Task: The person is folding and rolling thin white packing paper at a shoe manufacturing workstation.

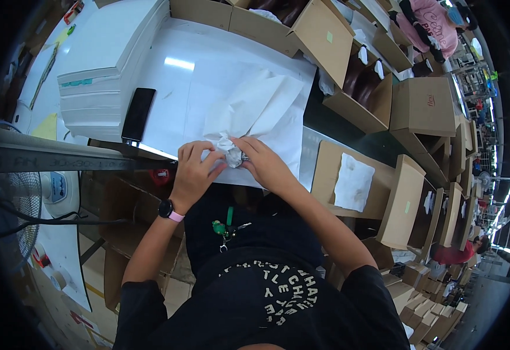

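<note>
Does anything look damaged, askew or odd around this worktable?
Yes: the white sheet on the cardboard at right has dark blotches, so it looks soiled, though they may be creases. The crumpled paper between left hand and right hand seems merely handled.

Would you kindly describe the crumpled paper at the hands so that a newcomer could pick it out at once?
Find the white table with the tall white stack at its left. Near the edge closest to the person, the crumpled paper lies between the left hand and right hand. Unlike the smoother sheets just beyond, it is a small, wrinkled wad.
</note>
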Tool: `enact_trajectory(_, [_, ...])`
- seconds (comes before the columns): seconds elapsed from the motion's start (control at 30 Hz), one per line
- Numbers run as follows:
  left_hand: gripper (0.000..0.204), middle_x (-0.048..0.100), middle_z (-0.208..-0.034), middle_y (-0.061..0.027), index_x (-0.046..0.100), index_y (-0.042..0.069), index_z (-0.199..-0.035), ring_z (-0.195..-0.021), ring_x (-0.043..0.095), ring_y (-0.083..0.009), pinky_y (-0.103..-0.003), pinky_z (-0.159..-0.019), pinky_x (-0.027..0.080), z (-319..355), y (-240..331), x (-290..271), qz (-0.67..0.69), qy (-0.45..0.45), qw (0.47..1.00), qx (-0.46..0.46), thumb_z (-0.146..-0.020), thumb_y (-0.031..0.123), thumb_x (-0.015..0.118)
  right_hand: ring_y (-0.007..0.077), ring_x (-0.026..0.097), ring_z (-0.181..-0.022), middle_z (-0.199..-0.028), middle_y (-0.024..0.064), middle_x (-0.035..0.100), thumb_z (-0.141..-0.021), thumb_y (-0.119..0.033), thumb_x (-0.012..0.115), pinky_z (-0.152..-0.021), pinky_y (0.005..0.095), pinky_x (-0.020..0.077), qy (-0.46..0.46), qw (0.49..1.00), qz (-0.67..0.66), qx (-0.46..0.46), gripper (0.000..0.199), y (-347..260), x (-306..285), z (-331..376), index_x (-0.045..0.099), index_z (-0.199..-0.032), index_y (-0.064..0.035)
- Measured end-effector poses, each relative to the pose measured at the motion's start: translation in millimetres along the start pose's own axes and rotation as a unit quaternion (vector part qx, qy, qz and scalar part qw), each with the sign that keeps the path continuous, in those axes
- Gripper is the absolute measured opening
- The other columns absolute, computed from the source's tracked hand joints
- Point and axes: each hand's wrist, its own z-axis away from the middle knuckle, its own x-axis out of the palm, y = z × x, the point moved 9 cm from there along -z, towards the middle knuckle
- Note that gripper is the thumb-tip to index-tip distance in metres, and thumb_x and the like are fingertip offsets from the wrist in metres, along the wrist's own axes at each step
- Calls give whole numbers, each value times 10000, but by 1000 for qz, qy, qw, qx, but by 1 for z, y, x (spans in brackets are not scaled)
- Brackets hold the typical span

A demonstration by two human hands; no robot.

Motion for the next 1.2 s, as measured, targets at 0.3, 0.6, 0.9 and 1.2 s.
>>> enact_trajectory(0.3, [600, 681, -1378, -175, 665, 21, -1362, -1344, 648, -397, -480, -1154, 550, -24, -3, 7, 52, -55, 996, 45, -817, 35, 916, 367, 622, -1354, -1431, 142, 702, -903, -5, 787, -1177, 483, 452, 56, 997, 57, -13, 684, 3, 0, -11, 625, -1563, -82])
enact_trajectory(0.6, [395, 679, -1196, -176, 680, 13, -1223, -1193, 666, -395, -470, -1044, 569, -40, 0, 20, 83, -126, 987, 54, -888, 119, 860, 459, 561, -1446, -1604, 226, 572, -853, -36, 878, -1227, 531, 479, 103, 989, 104, 19, 792, -44, -26, 8, 574, -1584, -22])
enact_trajectory(0.9, [309, 737, -1155, -194, 769, -5, -1179, -1101, 723, -418, -489, -997, 575, -66, -33, 37, 132, -222, 966, -13, -934, 157, 863, 397, 637, -1354, -1471, 190, 687, -869, -145, 909, -1170, 510, 515, 100, 979, 178, 0, 680, -10, -18, -14, 674, -1499, -41])
enact_trajectory(1.2, [385, 756, -1129, -176, 789, 22, -1256, -1144, 725, -376, -481, -1027, 574, -103, 4, 11, -35, -142, 989, -30, -909, 165, 879, 472, 753, -1050, -1034, 260, 809, -946, -190, 835, -986, 521, 600, -78, 981, 117, 132, 297, 55, -30, -78, 839, -1171, 4])
